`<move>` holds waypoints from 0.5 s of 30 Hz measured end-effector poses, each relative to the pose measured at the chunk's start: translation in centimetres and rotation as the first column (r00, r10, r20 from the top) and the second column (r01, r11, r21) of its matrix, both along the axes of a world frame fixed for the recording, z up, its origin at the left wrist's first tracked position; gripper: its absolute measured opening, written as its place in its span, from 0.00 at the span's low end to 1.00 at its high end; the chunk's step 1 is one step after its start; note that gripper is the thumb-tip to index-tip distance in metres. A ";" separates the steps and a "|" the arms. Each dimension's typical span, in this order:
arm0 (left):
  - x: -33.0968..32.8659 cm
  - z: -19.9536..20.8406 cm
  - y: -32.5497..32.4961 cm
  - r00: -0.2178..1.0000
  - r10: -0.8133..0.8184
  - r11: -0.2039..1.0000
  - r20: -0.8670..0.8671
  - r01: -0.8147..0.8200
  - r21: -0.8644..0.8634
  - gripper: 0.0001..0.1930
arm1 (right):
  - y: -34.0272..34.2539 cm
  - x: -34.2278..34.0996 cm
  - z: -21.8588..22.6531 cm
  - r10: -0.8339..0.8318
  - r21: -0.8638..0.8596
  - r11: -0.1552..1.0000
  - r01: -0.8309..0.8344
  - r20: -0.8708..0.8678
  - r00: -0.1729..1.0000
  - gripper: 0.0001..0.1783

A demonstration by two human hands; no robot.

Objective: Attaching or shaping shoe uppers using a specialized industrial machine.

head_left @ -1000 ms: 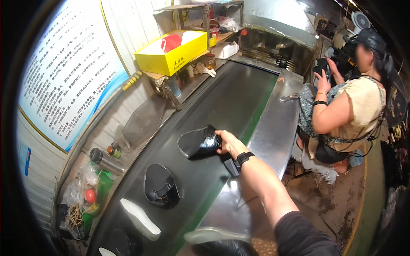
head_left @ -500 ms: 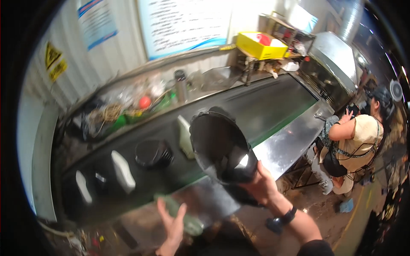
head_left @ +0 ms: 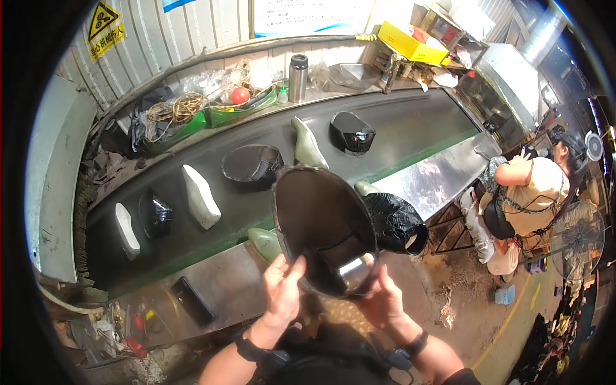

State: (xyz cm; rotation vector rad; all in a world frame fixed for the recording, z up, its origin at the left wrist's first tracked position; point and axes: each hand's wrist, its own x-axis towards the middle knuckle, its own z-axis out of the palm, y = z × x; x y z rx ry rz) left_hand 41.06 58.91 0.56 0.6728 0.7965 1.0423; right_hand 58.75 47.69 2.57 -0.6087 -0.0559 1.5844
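Observation:
A black, glossy boot upper (head_left: 314, 205) is held up in front of me, its wide opening facing me. My left hand (head_left: 282, 290) grips its lower left rim, thumb and fingers closed on the edge. At its lower right, my right hand (head_left: 384, 298) is closed on the other edge, some fingers hidden behind. Just beyond my left hand, a pale green shoe last (head_left: 264, 242) lies on the metal ledge, partly covered by the upper. To the right sits a textured black upper (head_left: 396, 221), with a green last tip (head_left: 366, 187) beside it.
On the dark conveyor belt (head_left: 417, 122) stand several lasts (head_left: 200, 199) and black uppers (head_left: 353, 133). Behind it are green bins (head_left: 240, 110), a steel flask (head_left: 298, 78) and a yellow box (head_left: 414, 43). A black phone-like slab (head_left: 192, 301) lies on the ledge. A co-worker (head_left: 529, 192) sits at right.
My left hand, open beside a green last before, has come up and taken the boot upper's left rim. My right hand still holds it. The view has shifted.

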 end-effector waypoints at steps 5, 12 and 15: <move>-5.8 -3.8 3.9 0.974 0.043 0.942 -0.221 -0.114 -0.315 0.29 | 2.0 -0.7 0.1 -0.083 0.103 0.995 -0.002 0.816 0.572 0.31; -8.7 -9.2 9.8 0.977 -0.125 0.958 -0.173 0.073 -0.277 0.10 | 0.5 -1.7 -8.7 -0.474 0.114 0.741 -0.662 0.787 -0.394 0.43; -9.4 -12.6 11.3 0.882 -0.067 0.987 -0.467 -0.009 -0.158 0.09 | 0.1 -3.2 -13.3 -0.545 0.150 0.738 -0.659 0.708 -0.450 0.43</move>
